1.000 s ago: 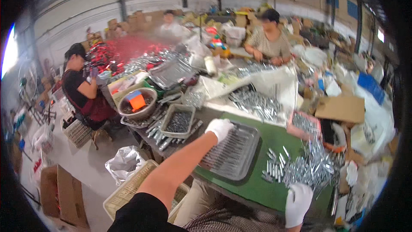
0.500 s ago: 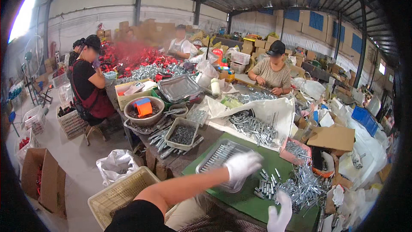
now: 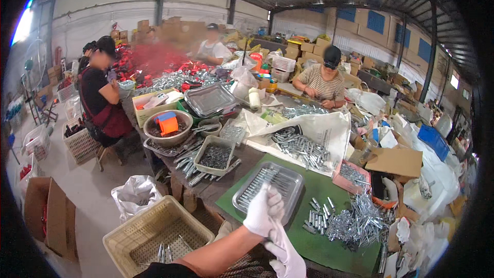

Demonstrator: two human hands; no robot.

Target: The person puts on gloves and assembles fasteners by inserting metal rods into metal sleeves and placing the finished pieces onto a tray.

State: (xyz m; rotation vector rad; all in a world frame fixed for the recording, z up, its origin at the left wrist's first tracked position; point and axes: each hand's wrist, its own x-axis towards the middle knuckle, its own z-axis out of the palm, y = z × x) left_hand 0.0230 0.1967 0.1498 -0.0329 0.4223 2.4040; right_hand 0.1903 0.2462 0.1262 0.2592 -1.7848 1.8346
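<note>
My left hand [image 3: 265,210], in a white glove, is a closed fist over the near edge of a silver metal tray [image 3: 296,195]. Rows of slim metal rods [image 3: 263,185] lie in that tray. Just below, my white-gloved right hand [image 3: 288,257] meets the left one; its fingers are drawn together and point up against the left hand. Whatever the two hands hold is hidden by the gloves. To the right, short metal tubes [image 3: 320,215] lie loose on a green mat [image 3: 309,244], beside a heap of thin shiny metal pieces [image 3: 355,224].
A cream plastic basket [image 3: 116,242] stands below on the left, with a few metal pieces inside. Beyond the tray are a box of dark screws [image 3: 216,157], a white sheet [image 3: 337,146] bearing metal tubes, and a pink box [image 3: 350,175]. Co-workers sit across and to the left.
My left hand has drawn back from the tray's right side to its near edge and closed. My right hand has come left from beside the metal heap and now touches the left.
</note>
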